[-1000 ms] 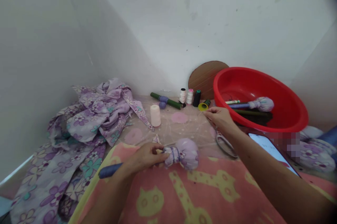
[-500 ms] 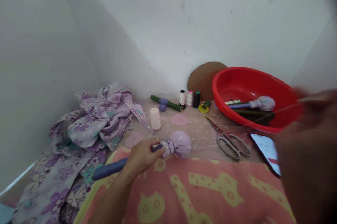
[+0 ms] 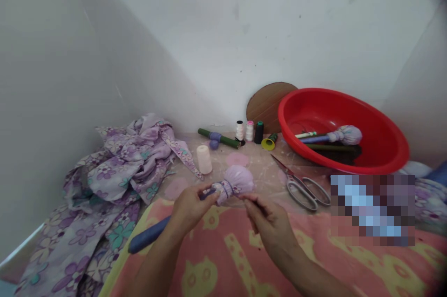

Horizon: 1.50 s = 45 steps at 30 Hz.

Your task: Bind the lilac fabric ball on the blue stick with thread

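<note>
My left hand [image 3: 195,206] is wrapped around the neck of a cloth-headed mallet [image 3: 238,179]. Its round head is pale lilac cloth, gathered and bound with dark thread below. The blue-wrapped handle runs back under my left wrist and sticks out at lower left. Close against the head's lower right side, my right hand [image 3: 267,222] is closed in a pinch. What lies between those fingertips is too small to make out. A cream thread spool [image 3: 204,159] stands just beyond my left hand. Scissors [image 3: 302,187] lie to the right, blades slightly apart.
Floral cloth [image 3: 115,166] is heaped at left. Small thread spools [image 3: 249,131] and a green stick with blue thread [image 3: 226,139] line the back. A tilted red basin [image 3: 391,157] holds a second mallet [image 3: 349,135]. A pink-yellow towel [image 3: 195,269] covers the front; a pixelated patch hides something right.
My right hand has come down from the raised far right, where it was blurred, to the mallet's head. My left hand keeps its hold on the mallet.
</note>
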{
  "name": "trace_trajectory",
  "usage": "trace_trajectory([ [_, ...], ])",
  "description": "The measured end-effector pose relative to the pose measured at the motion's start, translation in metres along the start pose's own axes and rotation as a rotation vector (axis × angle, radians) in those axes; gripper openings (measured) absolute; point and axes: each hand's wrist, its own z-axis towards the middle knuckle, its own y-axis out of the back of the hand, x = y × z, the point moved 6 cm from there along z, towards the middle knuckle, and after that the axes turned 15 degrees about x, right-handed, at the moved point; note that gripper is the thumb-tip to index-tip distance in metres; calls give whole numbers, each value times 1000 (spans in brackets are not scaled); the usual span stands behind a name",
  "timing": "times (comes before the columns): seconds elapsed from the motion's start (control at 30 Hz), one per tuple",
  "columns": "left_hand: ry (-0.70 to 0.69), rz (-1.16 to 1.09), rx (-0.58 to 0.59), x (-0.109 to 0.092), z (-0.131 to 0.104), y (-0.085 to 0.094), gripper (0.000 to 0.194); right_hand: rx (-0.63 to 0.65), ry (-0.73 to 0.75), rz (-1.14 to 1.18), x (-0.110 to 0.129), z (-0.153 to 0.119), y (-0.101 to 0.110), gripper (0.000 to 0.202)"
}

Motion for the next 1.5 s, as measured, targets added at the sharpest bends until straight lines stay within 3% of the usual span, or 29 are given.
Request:
trace_trajectory([
  [0.1, -51, -9, -54, -2, 0, 0, 49, 31, 11, -57, -14, 2, -11, 22],
  [0.43, -84, -140, -57, 6, 5, -7, 51, 9, 39, -94, -39, 6, -22, 24],
  [0.77, -75, -189, -112, 1, -1, -5, 47, -11, 56, -34, -38, 9, -22, 21],
  [1.07, -109, -218, -30, 7, 5, -16, 48, -62, -67, 5, -40, 8, -26, 19],
  [1.37, -123, -79, -76, 1, 1, -19, 46, -120, -144, -13, -39, 10, -25, 15],
  [1.5, -65, -23, -118, -3, -3, -18, 43, -107, -173, -78, -39, 11, -24, 10],
])
